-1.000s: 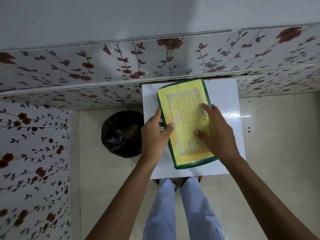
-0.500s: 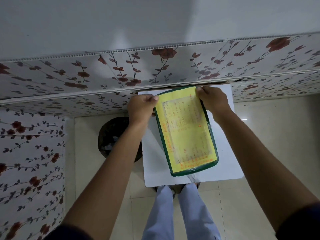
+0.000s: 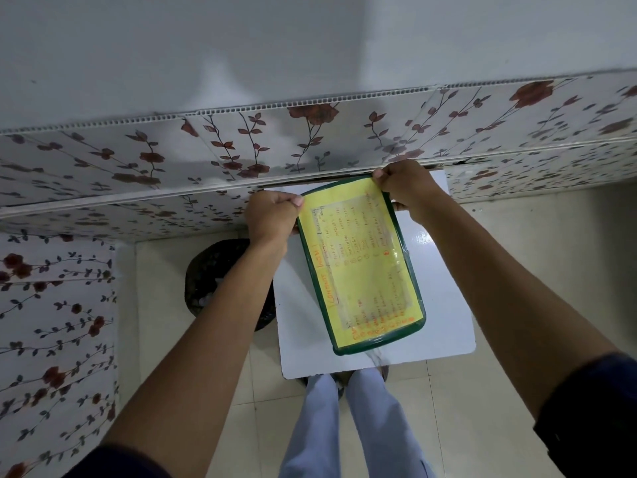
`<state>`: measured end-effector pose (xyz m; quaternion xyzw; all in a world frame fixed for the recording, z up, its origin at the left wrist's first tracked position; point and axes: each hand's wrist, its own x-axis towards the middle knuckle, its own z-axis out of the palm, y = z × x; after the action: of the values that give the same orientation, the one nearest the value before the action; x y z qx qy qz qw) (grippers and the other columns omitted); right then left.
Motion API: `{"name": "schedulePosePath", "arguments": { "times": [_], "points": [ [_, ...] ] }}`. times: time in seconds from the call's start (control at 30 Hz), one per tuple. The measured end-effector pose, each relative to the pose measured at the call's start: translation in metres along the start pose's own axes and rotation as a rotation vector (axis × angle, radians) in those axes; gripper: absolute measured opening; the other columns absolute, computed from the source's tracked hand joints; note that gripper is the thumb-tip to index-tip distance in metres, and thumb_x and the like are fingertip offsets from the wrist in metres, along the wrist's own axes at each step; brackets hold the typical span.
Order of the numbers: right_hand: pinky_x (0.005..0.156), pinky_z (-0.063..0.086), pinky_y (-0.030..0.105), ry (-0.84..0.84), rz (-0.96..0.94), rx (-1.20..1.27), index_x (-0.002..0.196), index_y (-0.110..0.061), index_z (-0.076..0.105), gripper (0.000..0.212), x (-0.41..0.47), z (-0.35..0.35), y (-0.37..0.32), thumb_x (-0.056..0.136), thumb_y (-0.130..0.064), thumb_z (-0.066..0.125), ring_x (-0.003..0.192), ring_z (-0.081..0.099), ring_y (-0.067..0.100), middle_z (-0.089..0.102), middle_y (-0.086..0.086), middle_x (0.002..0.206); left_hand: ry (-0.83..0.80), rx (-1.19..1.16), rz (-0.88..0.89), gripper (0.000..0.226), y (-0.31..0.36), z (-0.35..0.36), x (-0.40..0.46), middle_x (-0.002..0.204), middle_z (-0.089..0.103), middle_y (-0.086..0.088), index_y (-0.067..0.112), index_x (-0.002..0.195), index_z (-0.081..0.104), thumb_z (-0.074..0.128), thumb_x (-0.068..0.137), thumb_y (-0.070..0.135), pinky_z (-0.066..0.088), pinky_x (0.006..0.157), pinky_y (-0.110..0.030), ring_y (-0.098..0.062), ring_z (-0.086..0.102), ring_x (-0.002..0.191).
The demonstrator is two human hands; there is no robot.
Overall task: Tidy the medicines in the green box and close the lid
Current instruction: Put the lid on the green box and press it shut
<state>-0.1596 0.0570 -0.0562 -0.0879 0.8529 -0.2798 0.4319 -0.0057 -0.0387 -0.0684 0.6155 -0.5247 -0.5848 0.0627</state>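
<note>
Both hands grip the lid's far corners.

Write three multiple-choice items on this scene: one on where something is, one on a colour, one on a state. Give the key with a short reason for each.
1. Where is the dark bin?
A. On the white table
B. On the floor, to the left of the white table
C. Behind the person's legs

2. What colour is the sheet covering the top of the green box?
A. Yellow
B. Blue
C. Red

3. How does the box lid stand?
A. Removed and laid beside the box
B. Propped fully open
C. Down over the box, both hands at its far corners

Key:
1 B, the bin sits on the tiles left of the table edge.
2 A, a yellow handwritten sheet fills the lid inside the green rim.
3 C, the left hand and the right hand grip the far end of the lid, which lies flat.
</note>
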Motion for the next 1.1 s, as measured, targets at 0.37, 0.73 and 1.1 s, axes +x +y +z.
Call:
{"name": "schedulePosePath", "arguments": {
  "times": [0.37, 0.73, 1.1],
  "points": [
    [0.087, 0.05, 0.039, -0.075, 0.007, -0.039, 0.12, -0.016, 0.054, 0.049, -0.078, -0.001, 0.075, 0.079, -0.037, 0.067, 0.101, 0.058, 0.024, 0.06, 0.003, 0.111, -0.19, -0.047, -0.112, 0.031, -0.065, -0.005, -0.078, 0.099, 0.068, -0.008, 0.013, 0.097, 0.059, 0.076, 0.073, 0.02, 0.057, 0.077, -0.043, -0.025, 0.067, 0.089],
    [0.09, 0.051, 0.044, -0.091, 0.012, -0.087, 0.13, -0.018, 0.044, 0.059, -0.1, -0.004, 0.1, 0.078, -0.031, 0.069, 0.11, 0.057, 0.029, 0.058, 0.007, 0.122, -0.157, 0.141, -0.011, 0.057, -0.079, -0.001, -0.102, 0.103, 0.059, -0.006, 0.012, 0.118, 0.047, 0.077, 0.071, 0.022, 0.056, 0.082, -0.046, -0.023, 0.06, 0.093],
    [0.08, 0.047, 0.033, -0.096, -0.023, -0.135, 0.13, -0.013, 0.042, 0.06, -0.117, 0.0, 0.125, 0.079, -0.03, 0.069, 0.092, 0.052, 0.018, 0.06, 0.01, 0.121, -0.093, 0.318, 0.161, 0.06, -0.107, 0.01, -0.126, 0.115, 0.056, -0.01, 0.014, 0.122, 0.048, 0.077, 0.07, 0.025, 0.05, 0.081, -0.039, -0.024, 0.055, 0.101]
  ]
}}
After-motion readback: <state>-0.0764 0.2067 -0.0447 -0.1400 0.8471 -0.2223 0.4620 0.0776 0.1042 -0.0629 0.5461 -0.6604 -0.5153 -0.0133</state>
